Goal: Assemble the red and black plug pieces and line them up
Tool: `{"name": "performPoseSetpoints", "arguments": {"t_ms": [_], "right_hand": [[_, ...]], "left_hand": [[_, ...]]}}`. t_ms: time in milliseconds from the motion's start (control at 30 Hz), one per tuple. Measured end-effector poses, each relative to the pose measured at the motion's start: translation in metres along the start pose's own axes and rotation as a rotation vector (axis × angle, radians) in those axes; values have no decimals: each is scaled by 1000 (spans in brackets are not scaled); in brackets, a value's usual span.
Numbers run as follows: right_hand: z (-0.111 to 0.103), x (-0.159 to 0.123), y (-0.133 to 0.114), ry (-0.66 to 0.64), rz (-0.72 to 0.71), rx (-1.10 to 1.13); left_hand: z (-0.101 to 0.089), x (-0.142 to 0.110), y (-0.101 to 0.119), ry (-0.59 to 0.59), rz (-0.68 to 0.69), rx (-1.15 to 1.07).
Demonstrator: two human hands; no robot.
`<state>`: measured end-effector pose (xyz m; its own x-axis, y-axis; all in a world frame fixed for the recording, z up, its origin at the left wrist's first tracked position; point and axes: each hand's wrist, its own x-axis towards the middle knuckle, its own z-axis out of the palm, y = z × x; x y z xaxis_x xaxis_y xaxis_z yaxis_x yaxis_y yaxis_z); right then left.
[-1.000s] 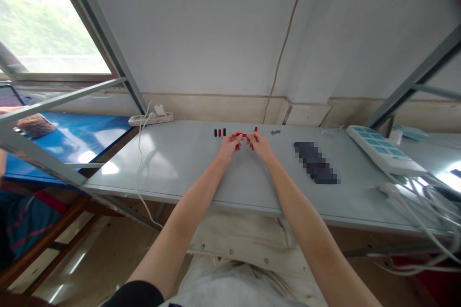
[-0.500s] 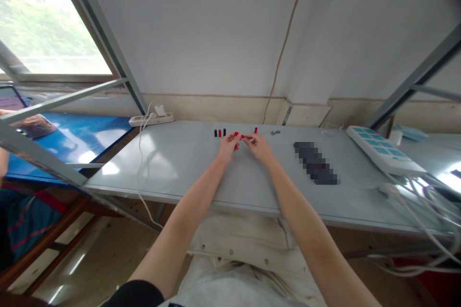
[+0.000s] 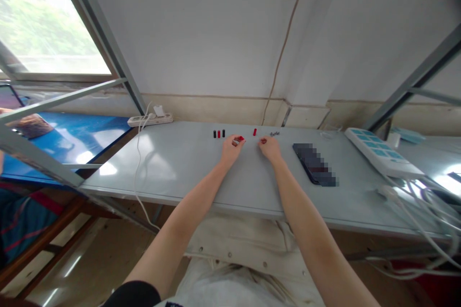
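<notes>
My left hand [image 3: 231, 147] is closed on a small red cylinder [image 3: 241, 139], which sticks out at the fingertips. Apart from it, to the right, my right hand [image 3: 270, 147] has its fingers curled together over the desk; whatever they hold, if anything, is too small to make out. A second red cylinder [image 3: 254, 132] stands just beyond and between the hands. Left of my left hand, a black cylinder [image 3: 214, 134], a red one [image 3: 219, 134] and another black one [image 3: 224, 133] are lined up. Several small grey pieces [image 3: 274, 133] lie beyond my right hand.
A dark, pixelated flat object [image 3: 314, 164] lies on the grey desk [image 3: 248, 187] to the right. Farther right is a white and blue power strip [image 3: 383, 151] with cables. Another power strip [image 3: 150, 119] sits at the back left, its white cord [image 3: 139, 153] crossing the desk.
My hands have come apart: the right one has drawn away to the right, its fingers curled. My left hand keeps hold of a red cylinder. The standing cylinders stay in place.
</notes>
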<state>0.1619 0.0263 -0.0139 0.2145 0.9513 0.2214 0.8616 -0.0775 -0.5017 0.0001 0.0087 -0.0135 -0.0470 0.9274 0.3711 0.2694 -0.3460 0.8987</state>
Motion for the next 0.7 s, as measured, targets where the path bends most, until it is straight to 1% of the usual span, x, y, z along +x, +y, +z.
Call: {"name": "performPoseSetpoints", "arguments": {"t_ms": [167,267,433,533,700], "right_hand": [[4,17,1,11,70,-7],[5,23,-1,6,87,-38],[9,27,2,34,44,-87],[13,27,6,55,28,-107],[14,29,9,36,20,-123]], "left_hand": [[10,7,0,-88,-66,65],[18,17,1,-128,-56,139],[34,37,-3,-163,1,269],[45,48,-10,-167,2,322],[61,61,-17,-187,-33,371]]}}
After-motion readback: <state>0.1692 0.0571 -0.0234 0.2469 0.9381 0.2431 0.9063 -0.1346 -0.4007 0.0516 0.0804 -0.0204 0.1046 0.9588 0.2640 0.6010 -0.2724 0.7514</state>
